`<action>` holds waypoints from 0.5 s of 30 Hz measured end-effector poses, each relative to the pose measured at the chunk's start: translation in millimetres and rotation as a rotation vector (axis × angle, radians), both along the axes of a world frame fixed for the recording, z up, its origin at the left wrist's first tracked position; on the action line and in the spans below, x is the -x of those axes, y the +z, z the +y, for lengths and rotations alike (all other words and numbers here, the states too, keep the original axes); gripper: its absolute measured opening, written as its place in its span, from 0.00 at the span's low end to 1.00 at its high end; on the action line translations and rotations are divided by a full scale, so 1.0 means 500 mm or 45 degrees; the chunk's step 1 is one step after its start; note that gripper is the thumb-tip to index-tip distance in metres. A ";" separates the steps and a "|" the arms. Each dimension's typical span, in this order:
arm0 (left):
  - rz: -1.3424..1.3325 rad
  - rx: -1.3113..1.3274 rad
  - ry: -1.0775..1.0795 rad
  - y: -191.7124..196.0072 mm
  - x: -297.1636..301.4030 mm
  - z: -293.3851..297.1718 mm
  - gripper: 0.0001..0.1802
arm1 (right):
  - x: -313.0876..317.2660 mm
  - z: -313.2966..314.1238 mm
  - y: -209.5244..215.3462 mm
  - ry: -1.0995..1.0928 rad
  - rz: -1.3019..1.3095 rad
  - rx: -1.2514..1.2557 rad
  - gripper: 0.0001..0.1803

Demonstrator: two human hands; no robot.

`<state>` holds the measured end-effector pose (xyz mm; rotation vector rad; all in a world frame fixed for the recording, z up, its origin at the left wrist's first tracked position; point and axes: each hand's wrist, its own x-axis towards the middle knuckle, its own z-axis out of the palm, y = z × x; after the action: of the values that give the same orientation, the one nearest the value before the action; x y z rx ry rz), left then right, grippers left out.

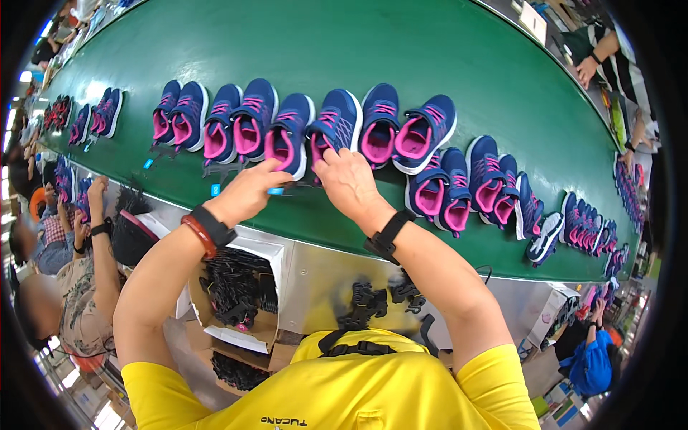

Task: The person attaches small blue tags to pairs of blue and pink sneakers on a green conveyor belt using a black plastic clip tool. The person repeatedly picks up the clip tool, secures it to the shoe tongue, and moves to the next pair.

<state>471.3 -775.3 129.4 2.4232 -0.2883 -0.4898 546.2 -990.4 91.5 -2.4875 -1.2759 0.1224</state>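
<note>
My left hand (247, 192) is closed at the heel of a navy sneaker (291, 122) with pink lining and laces, standing toe-away on the green belt. A small blue tag (275, 191) shows beside its fingers. My right hand (347, 179) has its fingers bent at the heel opening of the neighbouring navy sneaker (337, 115); its fingertips are partly hidden. Just left stands a pair with a navy sneaker (255, 115), and a black plastic hanger (223, 170) shows at that pair's heels. Another navy sneaker (380, 122) sits right of my right hand.
Matching sneakers line the green conveyor belt (344, 43) on both sides; one sneaker (546, 236) lies tilted. Below the edge, a carton (269, 287) holds black hangers, and more black hangers (365, 301) hang nearby. Co-workers stand left, one with a raised hand (98, 193), and others right.
</note>
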 end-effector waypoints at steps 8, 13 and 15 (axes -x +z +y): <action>-0.355 -0.435 -0.114 0.035 -0.011 -0.016 0.33 | 0.042 -0.183 0.092 -0.035 0.228 -0.443 0.19; -0.495 -0.133 -0.074 0.068 -0.072 -0.167 0.19 | 0.121 -0.497 0.145 -0.638 0.459 -0.260 0.08; -0.509 -0.125 -0.082 0.016 -0.085 -0.217 0.23 | 0.152 -0.625 0.165 -0.951 0.588 -0.143 0.07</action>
<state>513.7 -883.5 137.2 2.6022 -0.5230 -0.0412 470.2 -1302.8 173.8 -2.4599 -0.1409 0.3909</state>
